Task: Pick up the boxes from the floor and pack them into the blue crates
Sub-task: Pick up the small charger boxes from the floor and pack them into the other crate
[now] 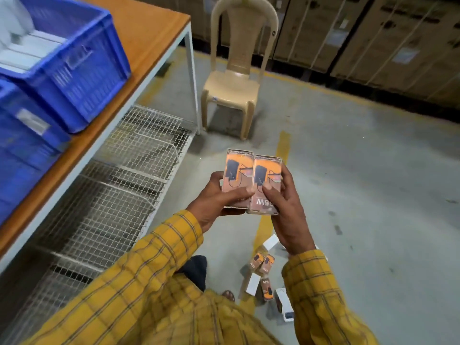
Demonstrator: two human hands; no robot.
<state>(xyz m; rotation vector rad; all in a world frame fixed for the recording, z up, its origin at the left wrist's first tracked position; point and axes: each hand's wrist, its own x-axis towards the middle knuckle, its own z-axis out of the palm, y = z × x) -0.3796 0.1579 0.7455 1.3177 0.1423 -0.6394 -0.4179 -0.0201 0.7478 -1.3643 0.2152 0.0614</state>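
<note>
Two orange charger boxes sit side by side in front of me, above the floor. My left hand (219,202) grips the left box (237,170), thumb across its face. My right hand (286,210) grips the right box (267,175), which is printed with "65W". Several more small boxes (266,277), orange and white, lie scattered on the grey floor below my right forearm. Two blue crates stand on the table at the left: the farther crate (82,70) holds white packages, and only part of the nearer crate (22,145) shows.
The wooden-topped table (144,46) with white metal legs has a wire mesh shelf (119,185) underneath. A beige plastic chair (236,78) stands beyond the table's corner. Large cardboard cartons (373,33) line the back wall. Yellow lines mark the floor.
</note>
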